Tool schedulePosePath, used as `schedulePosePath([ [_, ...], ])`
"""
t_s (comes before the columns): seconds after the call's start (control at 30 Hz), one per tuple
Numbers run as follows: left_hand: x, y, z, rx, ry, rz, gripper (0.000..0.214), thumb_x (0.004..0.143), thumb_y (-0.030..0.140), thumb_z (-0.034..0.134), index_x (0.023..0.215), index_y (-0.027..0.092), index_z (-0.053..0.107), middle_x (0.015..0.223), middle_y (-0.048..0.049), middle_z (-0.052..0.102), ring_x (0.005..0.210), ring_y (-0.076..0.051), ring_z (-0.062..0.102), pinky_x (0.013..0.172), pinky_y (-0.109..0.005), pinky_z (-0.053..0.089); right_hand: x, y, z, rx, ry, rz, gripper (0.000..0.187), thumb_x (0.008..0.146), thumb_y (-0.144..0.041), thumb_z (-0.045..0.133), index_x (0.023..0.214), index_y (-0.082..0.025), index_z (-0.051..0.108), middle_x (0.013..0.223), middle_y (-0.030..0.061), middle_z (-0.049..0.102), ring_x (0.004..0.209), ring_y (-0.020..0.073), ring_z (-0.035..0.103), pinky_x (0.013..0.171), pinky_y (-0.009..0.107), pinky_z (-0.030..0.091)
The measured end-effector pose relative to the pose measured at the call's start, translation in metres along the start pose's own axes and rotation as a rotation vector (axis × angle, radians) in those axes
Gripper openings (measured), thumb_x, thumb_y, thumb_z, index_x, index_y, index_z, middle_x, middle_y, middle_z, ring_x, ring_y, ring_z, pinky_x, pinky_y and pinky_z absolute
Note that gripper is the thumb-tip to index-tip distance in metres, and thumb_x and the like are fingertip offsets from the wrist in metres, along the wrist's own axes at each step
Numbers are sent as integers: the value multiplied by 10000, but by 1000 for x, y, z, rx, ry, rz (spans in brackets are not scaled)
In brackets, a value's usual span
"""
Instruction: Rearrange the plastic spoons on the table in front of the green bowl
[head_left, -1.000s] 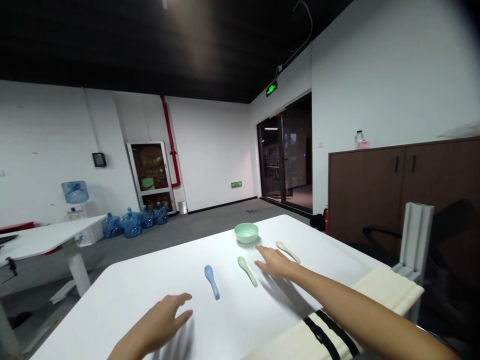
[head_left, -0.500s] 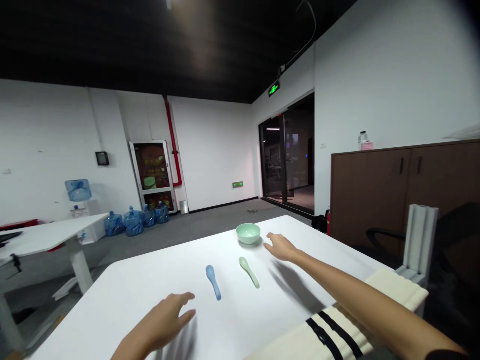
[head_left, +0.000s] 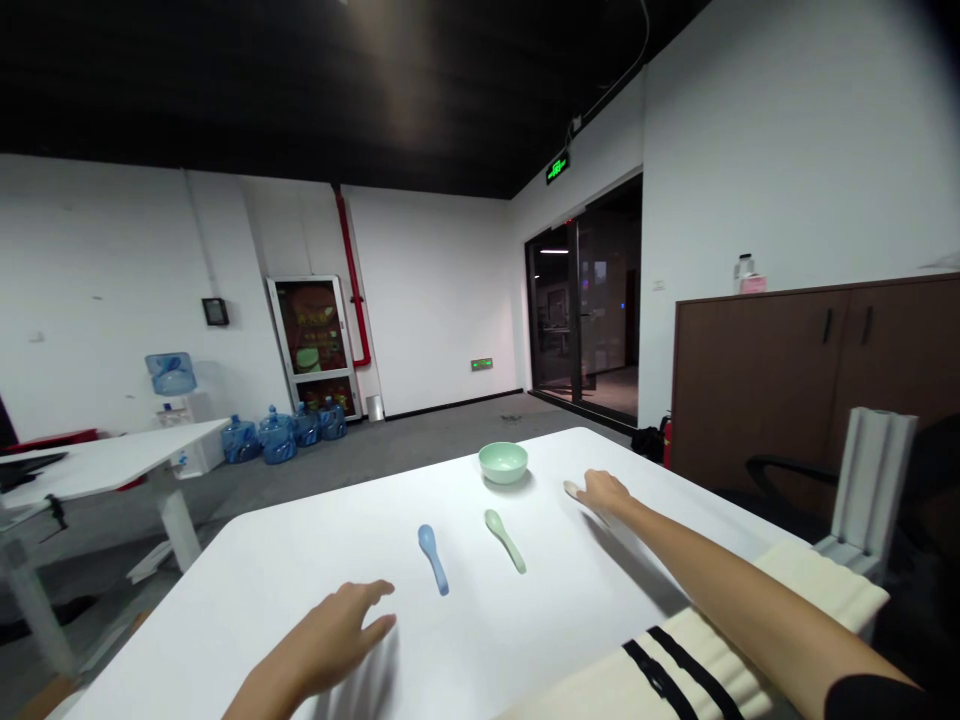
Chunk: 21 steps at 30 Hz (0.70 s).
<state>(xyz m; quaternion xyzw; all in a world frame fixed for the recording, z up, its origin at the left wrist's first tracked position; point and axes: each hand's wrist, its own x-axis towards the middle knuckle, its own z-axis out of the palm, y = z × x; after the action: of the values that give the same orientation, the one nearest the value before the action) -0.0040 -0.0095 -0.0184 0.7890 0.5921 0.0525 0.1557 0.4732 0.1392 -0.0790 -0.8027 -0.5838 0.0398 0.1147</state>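
Note:
My right hand (head_left: 606,493) is reached out over the far right part of the white table (head_left: 285,560). Its fingers are closed on a pale, beige-looking spoon (head_left: 572,490), whose bowl sticks out to the left while most of the handle is hidden. Left of that hand stands a mint green bowl (head_left: 503,464), upright and apart from it. A light green spoon (head_left: 505,541) lies in front of the bowl. Further left lies a blue spoon (head_left: 433,560). Nearest to the blue spoon is my left hand (head_left: 337,632), open above the table with nothing between thumb and fingers.
A cream cloth (head_left: 814,580) with black stripes lies along the right front edge, beneath my right forearm. A metal profile post (head_left: 874,490) rises at the right edge. Beyond are a brown cabinet (head_left: 750,380), blue water bottles (head_left: 277,437) and another white desk (head_left: 127,462).
My right hand has shifted right, away from the bowl, and its fingers have closed on the pale spoon, which now shows. My left hand stays nearly still. The view has turned slightly.

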Motion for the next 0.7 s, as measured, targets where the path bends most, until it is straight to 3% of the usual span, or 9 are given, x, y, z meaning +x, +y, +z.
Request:
schedulePosePath([
  [0.23, 2, 0, 1, 0, -9, -3, 574, 805, 624, 405, 1251, 292, 550, 1261, -70, 591, 1162, -268, 530, 964, -380, 405, 4, 19, 17, -63, -128, -1, 300, 671, -197, 631, 956, -105, 645, 973, 169, 657, 847, 272, 647, 618, 303, 451],
  [0.7, 2, 0, 1, -14, -3, -4, 613, 792, 655, 400, 1254, 281, 550, 1263, -73, 592, 1158, -275, 535, 946, -368, 416, 4, 18, 24, -80, -95, -5, 337, 676, -145, 614, 1010, -110, 643, 1041, 200, 635, 925, 280, 632, 681, 321, 469],
])
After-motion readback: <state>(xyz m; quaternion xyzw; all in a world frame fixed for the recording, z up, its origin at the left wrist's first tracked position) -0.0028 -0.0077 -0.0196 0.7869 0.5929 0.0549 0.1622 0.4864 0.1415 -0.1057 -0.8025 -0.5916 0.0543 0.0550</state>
